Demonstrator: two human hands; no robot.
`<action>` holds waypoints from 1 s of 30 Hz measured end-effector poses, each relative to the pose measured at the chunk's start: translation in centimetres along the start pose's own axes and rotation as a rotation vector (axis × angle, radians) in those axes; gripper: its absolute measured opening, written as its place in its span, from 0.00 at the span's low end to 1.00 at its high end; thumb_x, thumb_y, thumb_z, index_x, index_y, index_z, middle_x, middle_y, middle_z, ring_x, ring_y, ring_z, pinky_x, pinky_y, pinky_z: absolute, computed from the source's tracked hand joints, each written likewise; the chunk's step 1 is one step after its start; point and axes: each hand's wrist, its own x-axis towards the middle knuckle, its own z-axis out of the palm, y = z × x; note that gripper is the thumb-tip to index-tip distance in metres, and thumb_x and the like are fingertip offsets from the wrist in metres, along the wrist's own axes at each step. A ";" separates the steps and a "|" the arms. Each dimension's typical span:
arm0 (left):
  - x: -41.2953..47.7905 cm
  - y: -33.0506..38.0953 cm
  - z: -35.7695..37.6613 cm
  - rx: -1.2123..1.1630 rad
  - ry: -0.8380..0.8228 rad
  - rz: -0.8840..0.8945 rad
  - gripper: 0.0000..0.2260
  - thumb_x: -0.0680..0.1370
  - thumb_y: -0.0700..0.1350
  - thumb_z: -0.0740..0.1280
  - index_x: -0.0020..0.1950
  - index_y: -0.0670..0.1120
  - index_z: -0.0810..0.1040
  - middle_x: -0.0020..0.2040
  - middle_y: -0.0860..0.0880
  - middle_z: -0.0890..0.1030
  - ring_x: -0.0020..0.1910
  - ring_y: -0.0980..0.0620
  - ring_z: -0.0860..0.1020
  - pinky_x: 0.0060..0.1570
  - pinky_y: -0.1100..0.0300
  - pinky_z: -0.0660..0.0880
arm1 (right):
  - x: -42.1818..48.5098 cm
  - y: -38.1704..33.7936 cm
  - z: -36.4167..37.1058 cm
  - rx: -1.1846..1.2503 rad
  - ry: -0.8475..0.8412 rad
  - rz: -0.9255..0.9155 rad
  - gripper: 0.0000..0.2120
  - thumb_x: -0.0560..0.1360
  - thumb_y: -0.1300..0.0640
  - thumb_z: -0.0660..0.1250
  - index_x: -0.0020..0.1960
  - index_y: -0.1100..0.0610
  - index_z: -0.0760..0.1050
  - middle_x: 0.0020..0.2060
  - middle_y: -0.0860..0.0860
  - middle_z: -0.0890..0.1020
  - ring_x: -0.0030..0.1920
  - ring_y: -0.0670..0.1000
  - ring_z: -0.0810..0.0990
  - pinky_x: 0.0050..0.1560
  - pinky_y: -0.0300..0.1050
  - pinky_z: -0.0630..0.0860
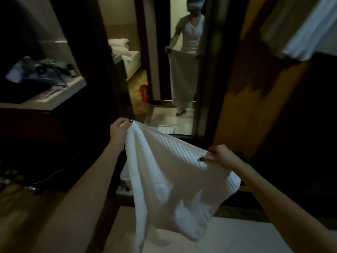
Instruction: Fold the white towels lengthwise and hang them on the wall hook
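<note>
In the head view, a white ribbed cotton towel (169,170) hangs spread in the air between both hands, near the middle of the scene, its lower part drooping toward a pale floor mat (237,238). The left hand (119,132) has its fingers curled round the towel's upper left corner, bunching the cloth into folds. The right hand (223,157) pinches the upper edge further right and nearer, thumb on top of the fabric. Far ahead, a tall dark-framed mirror (182,123) reflects a person holding the towel out by its top. To the far left a pale surface (54,99) carries dark, blurred items that I cannot make out. At the upper right, a second white cloth (300,31) shows, too blurred to tell how it hangs.
</note>
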 end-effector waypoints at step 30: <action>-14.0 11.2 43.7 -0.019 -0.252 0.089 0.09 0.77 0.43 0.68 0.38 0.46 0.75 0.36 0.51 0.76 0.36 0.55 0.75 0.34 0.65 0.70 | -12.8 28.5 -24.6 0.808 0.165 0.020 0.24 0.79 0.69 0.54 0.54 0.48 0.83 0.41 0.49 0.83 0.41 0.51 0.81 0.41 0.44 0.79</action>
